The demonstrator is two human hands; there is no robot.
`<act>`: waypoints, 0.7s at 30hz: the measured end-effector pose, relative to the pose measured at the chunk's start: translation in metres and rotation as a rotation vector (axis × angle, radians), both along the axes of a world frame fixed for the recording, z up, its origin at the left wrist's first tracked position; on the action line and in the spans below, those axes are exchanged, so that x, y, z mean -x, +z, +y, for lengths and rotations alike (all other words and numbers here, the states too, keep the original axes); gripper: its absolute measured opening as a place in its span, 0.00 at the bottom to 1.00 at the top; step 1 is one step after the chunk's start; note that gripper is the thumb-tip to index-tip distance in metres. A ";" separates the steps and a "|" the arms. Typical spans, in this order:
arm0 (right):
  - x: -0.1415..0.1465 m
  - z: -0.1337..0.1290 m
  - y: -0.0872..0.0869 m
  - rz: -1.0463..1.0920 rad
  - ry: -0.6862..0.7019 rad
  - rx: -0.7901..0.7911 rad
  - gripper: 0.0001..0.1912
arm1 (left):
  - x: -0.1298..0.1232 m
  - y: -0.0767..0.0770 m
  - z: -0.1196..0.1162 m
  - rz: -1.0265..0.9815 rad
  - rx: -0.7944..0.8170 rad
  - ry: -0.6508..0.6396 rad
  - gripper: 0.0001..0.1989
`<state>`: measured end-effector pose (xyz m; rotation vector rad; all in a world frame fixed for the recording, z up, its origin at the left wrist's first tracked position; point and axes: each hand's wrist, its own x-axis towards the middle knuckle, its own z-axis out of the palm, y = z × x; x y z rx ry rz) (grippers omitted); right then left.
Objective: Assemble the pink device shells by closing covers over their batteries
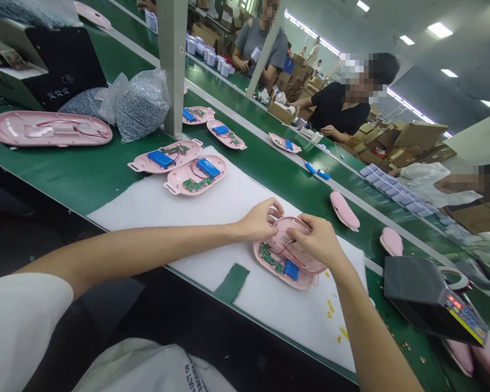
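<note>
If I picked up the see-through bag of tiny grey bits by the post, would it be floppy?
The bag would probably feel floppy, since its plastic looks thin and wrinkled. It may be heavy for its size, because it looks stuffed with small pieces. It would likely slump rather than roll, as its shape is lumpy.

Passable low over the white flat sheet [239, 201], between the left hand [259, 220] and two pink oval plastic shells [183, 177]. Blocked farther back by a grey square post [173, 71] (with a clear plastic bag of grey pieces [142, 106] just beside). Tighter between the bare right forearm [363, 305] and a dark grey boxy machine [424, 296].
</note>
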<state>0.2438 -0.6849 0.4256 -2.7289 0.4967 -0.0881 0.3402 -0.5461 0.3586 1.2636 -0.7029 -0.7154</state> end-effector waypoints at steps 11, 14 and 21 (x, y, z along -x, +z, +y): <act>-0.009 0.004 0.000 -0.128 -0.045 -0.047 0.10 | -0.008 0.002 0.000 -0.179 -0.069 -0.078 0.05; -0.006 0.006 0.006 -0.150 -0.018 -0.043 0.06 | -0.005 0.010 -0.002 -0.163 -0.086 -0.104 0.09; 0.119 -0.071 -0.013 -0.788 -0.567 -0.148 0.16 | -0.020 0.006 0.001 -0.368 -0.397 0.014 0.30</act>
